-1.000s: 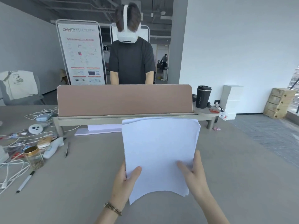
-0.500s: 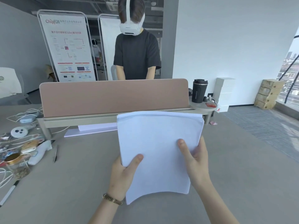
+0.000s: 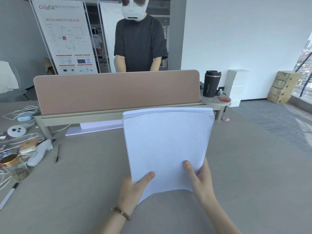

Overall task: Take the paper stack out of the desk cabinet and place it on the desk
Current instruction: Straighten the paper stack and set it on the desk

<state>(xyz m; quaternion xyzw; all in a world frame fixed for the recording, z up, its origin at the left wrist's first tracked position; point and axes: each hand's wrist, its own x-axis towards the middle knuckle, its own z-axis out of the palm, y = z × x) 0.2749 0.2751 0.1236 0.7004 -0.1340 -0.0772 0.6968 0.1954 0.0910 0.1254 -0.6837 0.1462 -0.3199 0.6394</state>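
Both hands' grip unchanged; paper stack (image 3: pixel 166 146) raised.

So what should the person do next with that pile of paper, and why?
Probably lower the paper stack flat onto the bare desk below. Both hands, left and right, grip only its near end, so it curves and sits tilted above the surface.

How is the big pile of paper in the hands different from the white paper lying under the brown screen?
The paper stack is held up off the desk by the left hand and right hand; the white sheets lie flat on the desk. The paper stack bends at its near edge; the white sheets look straight. Both are plain white.
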